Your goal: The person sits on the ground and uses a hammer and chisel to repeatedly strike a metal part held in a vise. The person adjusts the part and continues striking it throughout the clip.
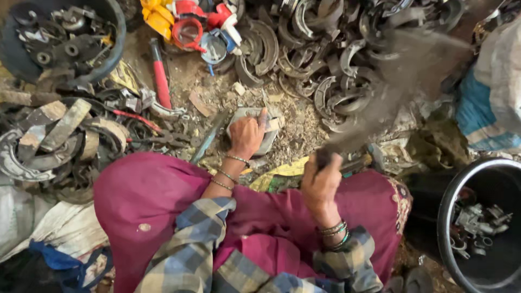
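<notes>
My left hand (247, 134) presses down on a curved grey metal brake shoe (269, 138) lying on the dirt floor in front of my knees. My right hand (321, 182) grips the dark handle of a hammer (380, 92) whose upper part is a long motion-blurred streak rising toward the upper right. Both wrists wear bangles, and checked sleeves cover my forearms. My magenta-clad knees fill the lower middle.
A heap of curved brake shoes (325, 59) lies ahead. Red and yellow plastic parts (187, 24) sit at top. A black tub (68, 38) of metal parts stands top left, another black bucket (480, 228) bottom right. A red-handled tool (160, 76) lies left.
</notes>
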